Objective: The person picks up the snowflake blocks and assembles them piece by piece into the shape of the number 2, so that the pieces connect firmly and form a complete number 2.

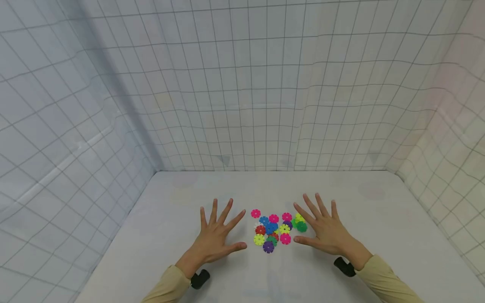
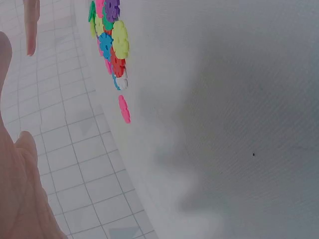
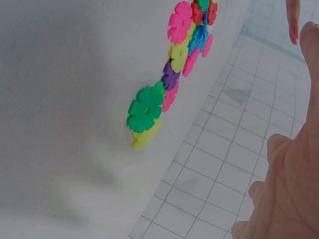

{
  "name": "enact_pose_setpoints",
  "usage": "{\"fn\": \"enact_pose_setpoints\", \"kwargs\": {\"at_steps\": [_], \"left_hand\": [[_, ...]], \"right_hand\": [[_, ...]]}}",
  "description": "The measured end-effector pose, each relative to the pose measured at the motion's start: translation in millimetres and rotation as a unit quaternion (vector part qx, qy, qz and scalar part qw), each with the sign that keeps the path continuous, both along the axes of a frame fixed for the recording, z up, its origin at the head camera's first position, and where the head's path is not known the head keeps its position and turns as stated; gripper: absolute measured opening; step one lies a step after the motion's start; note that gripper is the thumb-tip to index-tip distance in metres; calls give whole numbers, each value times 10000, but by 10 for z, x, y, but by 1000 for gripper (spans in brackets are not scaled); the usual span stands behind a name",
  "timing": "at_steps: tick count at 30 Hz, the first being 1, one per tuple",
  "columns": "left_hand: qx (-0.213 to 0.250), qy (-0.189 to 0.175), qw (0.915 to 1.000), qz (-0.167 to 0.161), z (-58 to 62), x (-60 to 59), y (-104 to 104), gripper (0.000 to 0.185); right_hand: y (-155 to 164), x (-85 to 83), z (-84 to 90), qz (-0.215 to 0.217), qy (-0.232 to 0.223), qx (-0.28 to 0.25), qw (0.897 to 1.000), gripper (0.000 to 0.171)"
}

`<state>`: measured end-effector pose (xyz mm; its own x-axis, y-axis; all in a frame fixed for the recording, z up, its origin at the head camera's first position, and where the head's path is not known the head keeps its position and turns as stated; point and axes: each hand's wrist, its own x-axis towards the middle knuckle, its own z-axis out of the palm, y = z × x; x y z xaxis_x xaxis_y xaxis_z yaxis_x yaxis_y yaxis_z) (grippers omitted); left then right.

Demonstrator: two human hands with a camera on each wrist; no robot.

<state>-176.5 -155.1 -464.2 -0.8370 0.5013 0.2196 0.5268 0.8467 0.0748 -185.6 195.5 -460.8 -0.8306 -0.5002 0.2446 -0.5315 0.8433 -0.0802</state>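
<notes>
Both hands spread flat, fingers straight, holding nothing; left hand (image 1: 217, 235) just left of the pile of snowflake discs (image 1: 274, 229), right hand (image 1: 323, 229) just right of it, fingertips near the green disc (image 1: 301, 227); pile lies mid-table, near edge of the white table (image 1: 398, 227); gridded cloth walls (image 1: 242, 84) behind and at both sides.

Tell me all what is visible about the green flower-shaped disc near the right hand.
The green disc looks like smooth plastic, round with notched petals and a small centre hole. It lies flat on the white table at the right edge of the coloured pile, partly over a yellow-green disc and beside a purple disc. The right hand, fingers spread, is close beside it; contact cannot be told.
</notes>
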Motion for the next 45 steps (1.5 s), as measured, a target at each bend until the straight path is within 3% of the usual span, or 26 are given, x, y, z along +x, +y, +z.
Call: {"fn": "enact_pose_setpoints", "kwargs": {"at_steps": [9,17,23,32,45], "left_hand": [[456,212,9984,-256,-88,-57,103,80],[1570,-487,9863,101,-231,-58,259,59],[1730,-899,9800,401,-340,-106,377,47],[1800,-1226,9727,797,-443,-137,557,44],[2191,-1368,9636,685,-499,-179,542,31]], "right_hand": [[-42,-18,-85,101,-32,-266,9996,82],[-117,-57,-251,130,152,-651,9977,58],[-154,-126,-307,-34,219,-985,9949,45],[-99,-172,-361,-632,-623,-1323,9872,37],[-34,-311,-371,-768,-1595,-2286,9573,26]]}}
